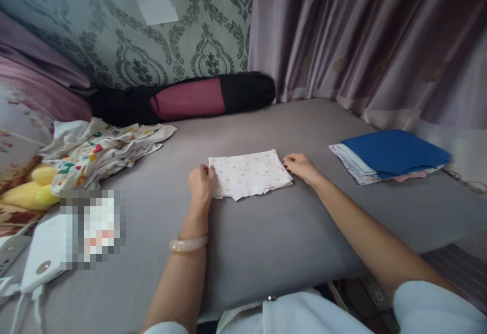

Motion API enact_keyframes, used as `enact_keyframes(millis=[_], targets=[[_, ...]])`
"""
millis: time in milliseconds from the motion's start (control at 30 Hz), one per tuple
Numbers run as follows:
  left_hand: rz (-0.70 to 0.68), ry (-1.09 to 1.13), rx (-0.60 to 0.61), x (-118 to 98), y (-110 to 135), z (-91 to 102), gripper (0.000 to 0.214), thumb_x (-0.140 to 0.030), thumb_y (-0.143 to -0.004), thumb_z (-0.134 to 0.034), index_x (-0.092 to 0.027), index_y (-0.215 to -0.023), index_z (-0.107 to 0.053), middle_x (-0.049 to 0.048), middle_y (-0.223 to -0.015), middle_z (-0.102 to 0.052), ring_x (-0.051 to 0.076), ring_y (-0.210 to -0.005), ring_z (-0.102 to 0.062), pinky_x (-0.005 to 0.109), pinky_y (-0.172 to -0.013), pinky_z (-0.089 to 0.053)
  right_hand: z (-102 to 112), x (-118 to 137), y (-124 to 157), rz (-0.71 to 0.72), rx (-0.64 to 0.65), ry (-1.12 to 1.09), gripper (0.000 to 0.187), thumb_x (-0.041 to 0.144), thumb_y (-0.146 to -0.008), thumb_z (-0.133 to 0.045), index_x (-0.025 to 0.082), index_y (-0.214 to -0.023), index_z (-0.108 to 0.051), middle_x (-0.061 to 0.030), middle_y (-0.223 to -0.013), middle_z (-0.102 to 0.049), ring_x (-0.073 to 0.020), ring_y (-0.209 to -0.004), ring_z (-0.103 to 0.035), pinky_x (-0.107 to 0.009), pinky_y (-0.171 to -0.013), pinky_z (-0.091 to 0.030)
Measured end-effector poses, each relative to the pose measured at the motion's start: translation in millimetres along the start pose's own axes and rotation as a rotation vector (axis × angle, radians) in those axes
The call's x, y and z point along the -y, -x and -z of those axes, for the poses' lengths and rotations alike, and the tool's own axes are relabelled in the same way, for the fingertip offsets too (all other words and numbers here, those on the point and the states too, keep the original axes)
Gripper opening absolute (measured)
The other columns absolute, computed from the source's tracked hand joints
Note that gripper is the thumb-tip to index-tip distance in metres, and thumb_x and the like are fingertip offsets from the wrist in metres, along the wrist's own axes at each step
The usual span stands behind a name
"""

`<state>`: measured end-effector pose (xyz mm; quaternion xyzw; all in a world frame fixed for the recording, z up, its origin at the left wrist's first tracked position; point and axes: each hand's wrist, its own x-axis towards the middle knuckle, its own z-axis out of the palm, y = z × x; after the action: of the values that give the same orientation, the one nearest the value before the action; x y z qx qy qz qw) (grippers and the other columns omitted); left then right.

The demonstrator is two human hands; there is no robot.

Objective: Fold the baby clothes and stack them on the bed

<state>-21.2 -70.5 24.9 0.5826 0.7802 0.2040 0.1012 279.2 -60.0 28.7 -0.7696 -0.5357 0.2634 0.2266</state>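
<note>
A small white garment [249,172] with a pale dotted print lies folded flat on the grey sheet, its near edge uneven. My left hand [201,181] is closed at its left edge, thumb and fingers gripping the cloth. On the opposite side, my right hand [300,165] pinches the right edge between its fingertips. The fingertips of both hands are partly hidden. To the right sits a stack of folded clothes with a blue folded cloth [395,151] on top. A loose heap of printed white clothes [102,154] lies at the left.
A long black and dark-red bag [190,98] runs along the wall at the back of the grey-sheeted bed [251,243]. At the left are a yellow plush toy [32,192], a white box-shaped device [47,248] with cables, and a blurred-out item. Curtains [342,35] hang at the right.
</note>
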Motion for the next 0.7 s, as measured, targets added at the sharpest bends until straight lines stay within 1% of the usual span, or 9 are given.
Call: enact_keyframes(millis=[100, 167, 233, 300, 367, 433, 533, 633, 700], targets=[[0.026, -0.006, 0.016, -0.8, 1.5, -1.1, 0.034, -0.038, -0.092, -0.043, -0.016, -0.102, -0.066, 0.0159, -0.101, -0.072, 0.029, -0.100, -0.065, 0.035, -0.079, -0.046, -0.7, 8.7, 4.0, -0.032, 0.012, 0.059, 0.023, 0.026, -0.086, -0.054, 0.015, -0.090, -0.074, -0.0062, -0.086, -0.073, -0.0170, -0.082, -0.066, -0.020, -0.063, -0.042], [0.037, 0.009, 0.024, -0.1, 0.3, -2.4, 0.035, -0.041, -0.091, -0.044, -0.016, -0.104, -0.066, 0.0164, -0.102, -0.072, 0.031, -0.101, -0.065, 0.036, -0.079, -0.047, -0.7, 15.6, 5.5, -0.043, 0.024, 0.050, 0.021, 0.027, -0.085, -0.057, 0.014, -0.086, -0.074, -0.0058, -0.082, -0.072, -0.0169, -0.080, -0.065, -0.020, -0.061, -0.040], [0.046, 0.035, 0.034, 1.1, -2.8, -3.0, 0.036, -0.043, -0.090, -0.046, -0.016, -0.104, -0.065, 0.0170, -0.102, -0.072, 0.032, -0.101, -0.066, 0.036, -0.078, -0.047, -0.4, 21.5, 6.6, -0.058, 0.050, 0.015, 0.022, 0.029, -0.086, -0.057, 0.014, -0.084, -0.074, -0.0045, -0.075, -0.071, -0.0148, -0.071, -0.063, -0.019, -0.056, -0.038], [0.064, 0.077, 0.056, 2.8, -7.2, -2.3, 0.036, -0.044, -0.087, -0.048, -0.015, -0.099, -0.067, 0.0171, -0.099, -0.072, 0.031, -0.099, -0.066, 0.035, -0.077, -0.048, 0.5, 26.0, 8.7, -0.083, 0.094, -0.031, 0.025, 0.030, -0.088, -0.055, 0.013, -0.081, -0.072, -0.0027, -0.065, -0.066, -0.0122, -0.059, -0.058, -0.019, -0.052, -0.036], [0.099, 0.152, 0.104, 5.2, -11.7, -0.7, 0.036, -0.046, -0.084, -0.052, -0.015, -0.092, -0.068, 0.0155, -0.091, -0.072, 0.030, -0.090, -0.068, 0.033, -0.071, -0.048, 2.2, 28.6, 12.2, -0.108, 0.142, -0.083, 0.028, 0.029, -0.090, -0.052, 0.012, -0.078, -0.071, -0.0005, -0.056, -0.060, -0.0100, -0.050, -0.052, -0.019, -0.048, -0.034], [0.166, 0.261, 0.177, 7.9, -15.3, 1.7, 0.035, -0.048, -0.080, -0.056, -0.015, -0.086, -0.068, 0.0112, -0.075, -0.070, 0.027, -0.074, -0.067, 0.031, -0.060, -0.046, 4.9, 29.4, 16.4, -0.121, 0.180, -0.133, 0.027, 0.027, -0.091, -0.051, 0.012, -0.077, -0.069, 0.0017, -0.052, -0.055, -0.0086, -0.045, -0.047, -0.019, -0.046, -0.033], [0.278, 0.436, 0.268, 11.3, -18.0, 6.8, 0.033, -0.047, -0.072, -0.062, -0.016, -0.079, -0.066, 0.0037, -0.056, -0.060, 0.021, -0.053, -0.058, 0.027, -0.047, -0.039, 9.2, 27.2, 21.9, -0.113, 0.215, -0.189, 0.020, 0.023, -0.088, -0.054, 0.013, -0.076, -0.068, 0.0043, -0.049, -0.050, -0.0077, -0.043, -0.042, -0.019, -0.044, -0.030], [0.317, 0.533, 0.275, 12.2, -18.0, 14.9, 0.031, -0.045, -0.063, -0.069, -0.016, -0.072, -0.063, -0.0018, -0.047, -0.050, 0.014, -0.044, -0.048, 0.023, -0.042, -0.032, 11.5, 23.5, 24.3, -0.094, 0.233, -0.222, 0.014, 0.019, -0.084, -0.057, 0.014, -0.077, -0.068, 0.0061, -0.047, -0.047, -0.0074, -0.043, -0.038, -0.019, -0.043, -0.027], [0.345, 0.572, 0.291, 12.0, -16.9, 21.1, 0.033, -0.043, -0.058, -0.072, -0.015, -0.072, -0.064, -0.0042, -0.045, -0.046, 0.012, -0.042, -0.043, 0.022, -0.041, -0.030, 11.9, 21.2, 24.7, -0.082, 0.243, -0.238, 0.012, 0.018, -0.082, -0.058, 0.014, -0.077, -0.069, 0.0067, -0.046, -0.046, -0.0073, -0.043, -0.037, -0.020, -0.044, -0.027]])
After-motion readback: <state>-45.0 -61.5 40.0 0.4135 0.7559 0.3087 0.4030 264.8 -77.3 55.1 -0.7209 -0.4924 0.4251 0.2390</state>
